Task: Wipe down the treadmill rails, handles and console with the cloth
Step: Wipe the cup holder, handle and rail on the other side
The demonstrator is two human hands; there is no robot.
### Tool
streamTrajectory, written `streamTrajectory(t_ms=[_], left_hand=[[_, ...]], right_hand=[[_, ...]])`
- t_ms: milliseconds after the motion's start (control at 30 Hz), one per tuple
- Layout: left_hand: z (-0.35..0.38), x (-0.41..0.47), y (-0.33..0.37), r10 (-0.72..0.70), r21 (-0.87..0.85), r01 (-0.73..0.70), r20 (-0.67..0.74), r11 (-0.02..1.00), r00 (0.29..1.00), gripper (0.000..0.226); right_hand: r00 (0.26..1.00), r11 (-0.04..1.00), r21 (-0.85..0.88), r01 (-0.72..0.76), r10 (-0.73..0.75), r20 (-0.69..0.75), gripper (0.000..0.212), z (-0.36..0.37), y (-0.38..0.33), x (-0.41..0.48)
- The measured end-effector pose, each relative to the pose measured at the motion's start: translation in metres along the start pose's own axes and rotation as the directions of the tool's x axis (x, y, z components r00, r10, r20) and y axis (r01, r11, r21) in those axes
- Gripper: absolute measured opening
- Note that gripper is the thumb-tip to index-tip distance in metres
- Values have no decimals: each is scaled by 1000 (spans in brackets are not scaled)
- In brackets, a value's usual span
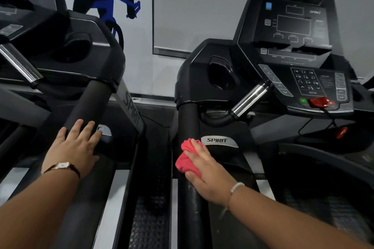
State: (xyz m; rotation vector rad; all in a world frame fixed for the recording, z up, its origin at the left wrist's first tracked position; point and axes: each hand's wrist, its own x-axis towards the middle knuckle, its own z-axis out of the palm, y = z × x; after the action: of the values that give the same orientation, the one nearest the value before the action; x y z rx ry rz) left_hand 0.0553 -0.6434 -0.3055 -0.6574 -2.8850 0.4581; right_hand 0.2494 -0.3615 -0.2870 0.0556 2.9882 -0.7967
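A crumpled pink-red cloth (187, 157) is pressed onto the black padded left rail (187, 123) of the right-hand treadmill, just below its console. My right hand (208, 174) covers the cloth and holds it against the rail. My left hand (74, 145) lies flat, fingers spread, on the black padded rail (89, 103) of the neighbouring treadmill on the left, holding nothing. The right treadmill's console (293, 42) with keypad, dark screens and a red safety key (319, 101) rises at the upper right. A chrome pulse handle (251, 99) juts out beneath the console.
A narrow gap with a studded black floor strip (150, 218) runs between the two treadmills. The left treadmill's console (20, 16) and chrome handle (18, 62) fill the upper left. A white wall with a blue and black cyclist graphic (107, 0) stands behind.
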Motion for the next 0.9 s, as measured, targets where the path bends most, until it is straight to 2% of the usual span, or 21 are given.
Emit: streamTrajectory(t_ms=[33,100,167,200,267,367,400,467,533,600,700,767,900], left_hand=[[-1,-1,0,2,-3,-2,3,1000,1000,75],[-3,-2,1,1,-12,-1,5,1000,1000,75],[-6,-2,1,1,-9,0,14,1000,1000,74],[-6,-2,1,5,-4,-5,20,1000,1000,74],[-5,-1,0,7,-14,-7,9,1000,1000,74],[-1,0,-1,5,-17,-5,1,1000,1000,75],[0,0,-1,5,-13,-5,3,1000,1000,75],[1,0,0,6,-9,-6,3,1000,1000,75],[1,1,-1,2,-11,-2,6,1000,1000,76],[0,0,-1,7,-5,-7,14,1000,1000,75],[-1,0,-1,7,5,-7,24,1000,1000,75],[-2,0,-1,9,14,-9,31,1000,999,74],[-2,1,-1,10,0,-10,22,1000,1000,73]], right_hand=[[999,998,46,-38,39,-22,65,-1,2,6],[975,966,155,-206,217,-54,68,-8,3,26],[903,880,255,-401,426,-51,70,-15,4,49],[882,864,245,-441,467,-61,69,-16,2,55],[908,912,92,-399,407,-102,66,-15,-6,56],[990,973,-181,-140,133,-48,61,-7,-14,33],[997,979,-187,-77,74,-23,59,-4,-12,26],[999,997,-78,-19,16,-41,57,-5,-4,17],[996,999,23,-39,41,-74,56,-7,0,21],[978,978,99,-181,190,-83,61,-10,-1,33],[901,891,206,-405,427,-77,65,-15,-2,49],[883,881,154,-448,463,-79,63,-17,-6,50],[890,897,115,-426,439,-127,59,-18,-13,42]])
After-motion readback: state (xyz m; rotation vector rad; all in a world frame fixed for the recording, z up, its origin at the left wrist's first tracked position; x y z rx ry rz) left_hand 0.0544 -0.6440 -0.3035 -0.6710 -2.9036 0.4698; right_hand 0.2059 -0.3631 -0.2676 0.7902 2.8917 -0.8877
